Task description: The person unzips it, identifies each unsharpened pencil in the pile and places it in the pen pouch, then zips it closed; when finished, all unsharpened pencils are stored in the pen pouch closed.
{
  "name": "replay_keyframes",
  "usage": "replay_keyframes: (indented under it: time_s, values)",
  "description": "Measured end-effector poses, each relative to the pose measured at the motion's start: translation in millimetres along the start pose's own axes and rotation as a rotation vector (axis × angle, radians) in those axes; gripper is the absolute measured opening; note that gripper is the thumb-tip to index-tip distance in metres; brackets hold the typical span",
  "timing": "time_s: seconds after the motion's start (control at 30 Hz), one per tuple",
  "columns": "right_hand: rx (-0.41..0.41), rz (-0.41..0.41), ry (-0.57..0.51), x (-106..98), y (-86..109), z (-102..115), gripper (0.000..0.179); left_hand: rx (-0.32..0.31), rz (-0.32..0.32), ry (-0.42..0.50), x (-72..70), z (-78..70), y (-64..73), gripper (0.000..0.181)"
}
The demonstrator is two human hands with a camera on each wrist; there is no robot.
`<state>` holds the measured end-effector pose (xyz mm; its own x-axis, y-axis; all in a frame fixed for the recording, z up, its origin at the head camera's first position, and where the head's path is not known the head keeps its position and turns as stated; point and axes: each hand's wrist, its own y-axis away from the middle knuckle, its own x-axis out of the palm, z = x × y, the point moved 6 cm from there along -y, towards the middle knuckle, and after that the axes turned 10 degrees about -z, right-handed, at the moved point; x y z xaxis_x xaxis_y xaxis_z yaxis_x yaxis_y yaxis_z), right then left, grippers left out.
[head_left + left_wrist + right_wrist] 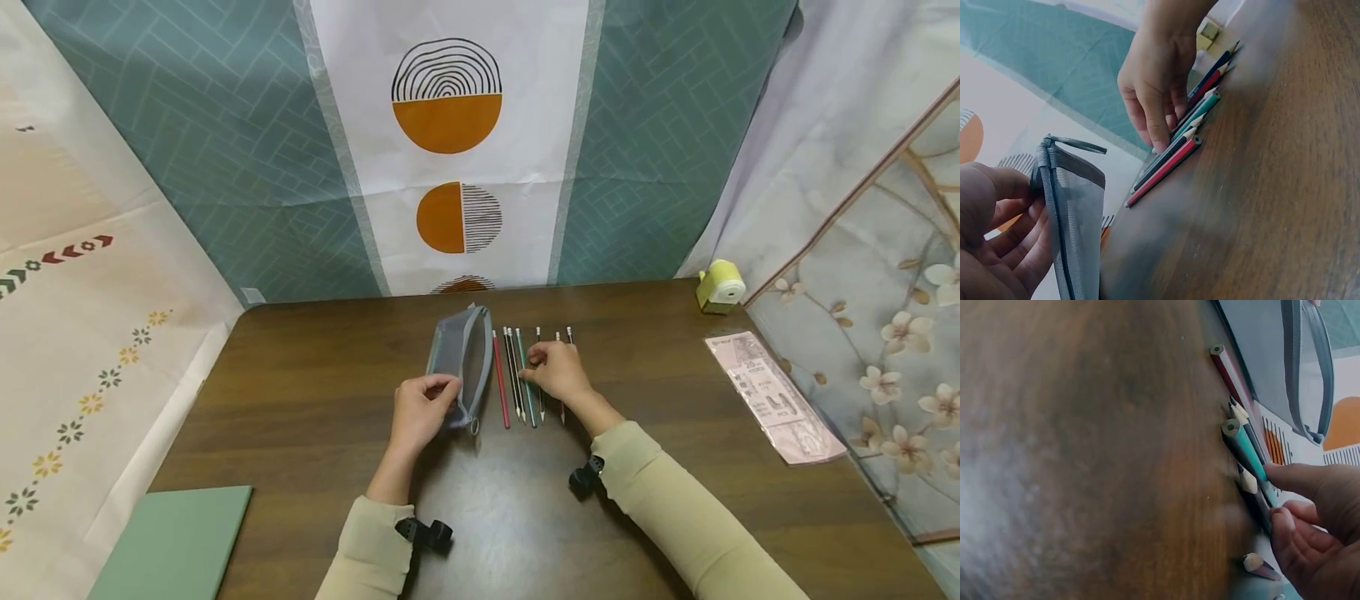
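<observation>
My left hand (425, 408) pinches the edge of a grey mesh zip pouch (450, 340), which stands tilted with its zipped mouth gaping toward the pencils. Beside it my right hand (558, 371) reaches down over a row of several pencils. In the right wrist view its thumb and index finger lie on either side of a teal pencil (1247, 447) and appear to pinch it. A red pencil (500, 383) lies nearest the pouch, with dark pencils (513, 379) between it and the teal one. More pencils lie partly hidden under the right hand.
A yellow-green pencil sharpener (720, 287) stands at the table's back right corner. A pink printed packet (776, 398) lies along the right edge. A green board (172, 542) rests at the front left. Patterned curtains (262, 167) hang behind the brown table (315, 358).
</observation>
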<state>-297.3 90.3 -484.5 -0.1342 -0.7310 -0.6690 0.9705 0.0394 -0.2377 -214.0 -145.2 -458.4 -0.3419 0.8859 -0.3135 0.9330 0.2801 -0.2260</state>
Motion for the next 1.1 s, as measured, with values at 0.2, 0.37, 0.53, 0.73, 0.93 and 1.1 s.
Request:
replay_keyframes:
  time_s: [0.2,0.37,0.53,0.73,0.93,1.1]
  values:
    - [0.002,0.021,0.070,0.4,1.2,-1.2,0.033,0.001,0.007,-0.014,0.1,1.6,1.8,0.011]
    - [0.030,0.002,0.102,-1.9,0.5,-0.5,0.036,0.008,0.004,-0.007,0.8,-1.8,0.6,0.010]
    - [0.046,-0.004,0.158,-2.5,-3.3,3.0,0.029,0.013,0.006,-0.008,0.2,-2.8,-0.7,0.011]
    - [0.088,0.014,0.189,-2.2,-6.7,-3.9,0.016,-0.008,0.015,-0.018,-1.8,1.7,2.6,0.011]
    - [0.121,0.055,0.097,-4.6,-10.0,-11.2,0.013,0.003,0.005,-0.012,-3.0,0.3,1.5,0.012]
    - [0.145,0.079,0.028,-7.7,-11.8,-15.8,0.015,0.019,-0.008,0.004,-4.8,-1.9,-0.3,0.011]
